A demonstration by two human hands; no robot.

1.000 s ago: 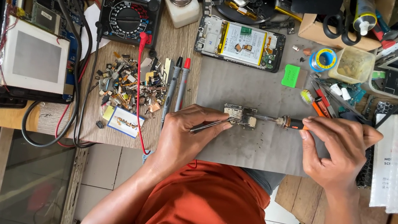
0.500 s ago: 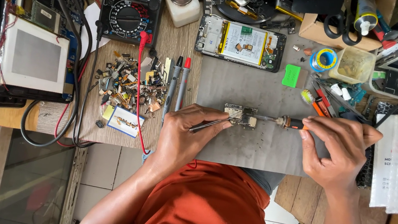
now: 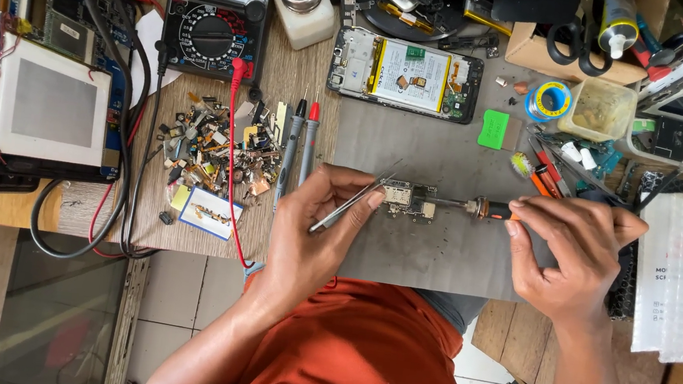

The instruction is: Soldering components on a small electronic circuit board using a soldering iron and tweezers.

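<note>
My left hand [image 3: 315,232] pinches tweezers [image 3: 350,204] on the small circuit board [image 3: 408,199]; right hand [image 3: 570,250] grips the soldering iron [image 3: 478,207].

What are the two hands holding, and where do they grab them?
Left hand pinches metal tweezers around their middle; right hand grips a soldering iron by its orange handle.

head cam | looks straight down | close over cluttered workbench [image 3: 438,256]
</note>
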